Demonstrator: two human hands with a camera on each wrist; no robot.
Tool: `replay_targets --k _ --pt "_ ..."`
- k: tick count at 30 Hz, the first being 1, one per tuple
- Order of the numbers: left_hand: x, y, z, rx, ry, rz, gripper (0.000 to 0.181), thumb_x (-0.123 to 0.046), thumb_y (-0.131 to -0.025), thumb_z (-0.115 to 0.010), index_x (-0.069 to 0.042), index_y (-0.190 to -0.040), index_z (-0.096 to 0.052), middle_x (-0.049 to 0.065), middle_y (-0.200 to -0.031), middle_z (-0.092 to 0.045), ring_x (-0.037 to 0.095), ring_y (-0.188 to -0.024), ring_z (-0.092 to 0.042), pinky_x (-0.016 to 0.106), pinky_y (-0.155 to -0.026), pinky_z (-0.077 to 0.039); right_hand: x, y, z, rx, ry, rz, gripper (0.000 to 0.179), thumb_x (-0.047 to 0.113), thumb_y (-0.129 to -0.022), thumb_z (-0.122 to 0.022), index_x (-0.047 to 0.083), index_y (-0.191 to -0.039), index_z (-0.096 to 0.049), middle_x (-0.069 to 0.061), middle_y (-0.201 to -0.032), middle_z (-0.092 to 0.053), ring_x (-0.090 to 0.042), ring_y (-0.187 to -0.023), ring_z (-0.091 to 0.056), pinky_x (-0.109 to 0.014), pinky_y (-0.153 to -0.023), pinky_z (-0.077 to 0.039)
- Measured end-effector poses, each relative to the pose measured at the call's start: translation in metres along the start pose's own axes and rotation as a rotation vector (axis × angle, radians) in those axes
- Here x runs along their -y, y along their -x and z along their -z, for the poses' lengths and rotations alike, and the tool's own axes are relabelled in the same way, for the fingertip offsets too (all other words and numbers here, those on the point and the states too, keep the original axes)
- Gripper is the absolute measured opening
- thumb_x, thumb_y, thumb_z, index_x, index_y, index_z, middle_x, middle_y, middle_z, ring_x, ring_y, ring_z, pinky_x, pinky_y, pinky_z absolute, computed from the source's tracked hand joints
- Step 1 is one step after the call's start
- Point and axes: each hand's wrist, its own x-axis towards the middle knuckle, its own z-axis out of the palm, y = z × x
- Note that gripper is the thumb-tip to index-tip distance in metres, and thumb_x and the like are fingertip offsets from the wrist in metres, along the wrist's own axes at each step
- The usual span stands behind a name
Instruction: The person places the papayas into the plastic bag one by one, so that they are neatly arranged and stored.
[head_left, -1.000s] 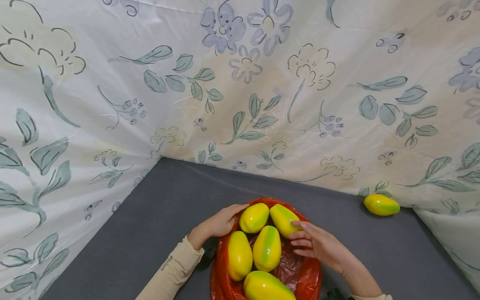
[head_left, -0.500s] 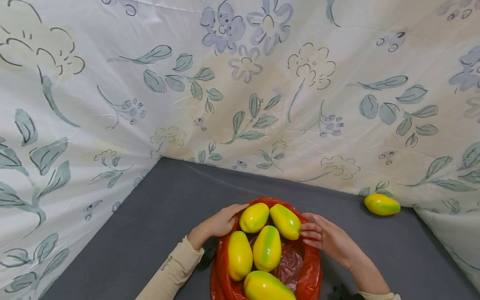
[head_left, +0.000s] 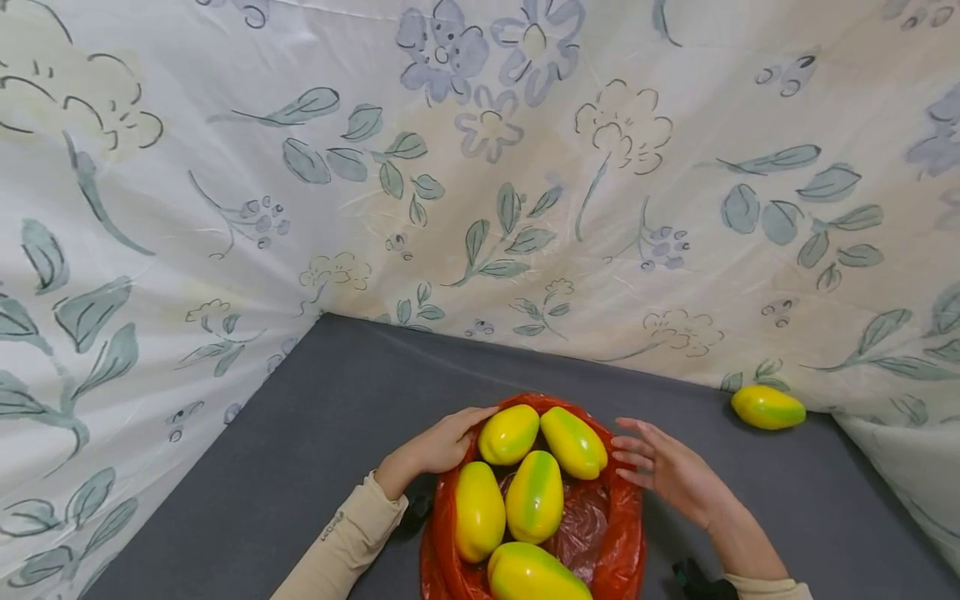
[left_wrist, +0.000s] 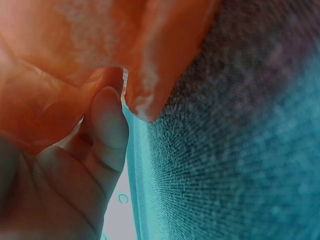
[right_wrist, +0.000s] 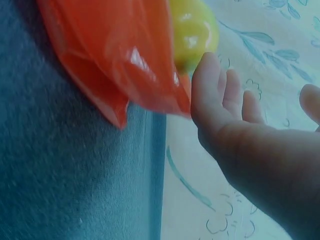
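A red plastic bag (head_left: pixel 622 533) stands wide open at the front of the dark grey table, with several glossy yellow, green-streaked, papaya-shaped fruits inside. On its far left side my left hand (head_left: pixel 431 446) holds the rim; in the left wrist view the fingers (left_wrist: pixel 107 117) pinch the red plastic. My right hand (head_left: pixel 671 471) is off the bag's right edge, fingers loosely extended and holding nothing. Closest to it in the bag lies one fruit (head_left: pixel 573 443), tip toward the hand. The right wrist view shows that fruit's end (right_wrist: pixel 192 35) above the rim, near the fingertips.
Another such fruit (head_left: pixel 768 407) lies alone at the table's back right, by the wall cloth. Flower-printed cloth (head_left: pixel 525 208) hangs behind and to the left. Grey table surface (head_left: pixel 300 450) stretches left of the bag. A dark device (head_left: pixel 701 579) is at the right wrist.
My right hand has left the upper right fruit and moved right, out past the bag's rim. That fruit stays in the bag. My left hand has kept its place.
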Motion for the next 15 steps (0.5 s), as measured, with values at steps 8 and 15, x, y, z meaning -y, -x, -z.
replay_targets --k 8,15 --pt "-0.002 0.002 0.002 0.000 0.005 0.009 0.051 0.009 -0.094 -0.042 0.003 -0.144 -0.037 0.019 -0.141 -0.042 0.033 -0.128 -0.041 0.047 -0.105 -0.033 0.003 -0.001 0.025 0.006 -0.050 0.044 0.029 0.035 -0.105 -0.029 0.032 -0.121 -0.052 0.003 -0.116 -0.058 -0.016 -0.109 -0.055 -0.035 -0.095 -0.046" --pt "-0.001 0.000 0.001 0.005 0.018 0.018 0.052 0.009 -0.094 -0.042 0.001 -0.145 -0.036 0.018 -0.141 -0.042 0.032 -0.128 -0.041 0.048 -0.105 -0.033 0.001 0.004 0.051 -0.089 -0.060 0.061 0.027 0.037 -0.104 -0.028 0.029 -0.122 -0.047 0.006 -0.116 -0.058 -0.014 -0.110 -0.055 -0.035 -0.096 -0.045"
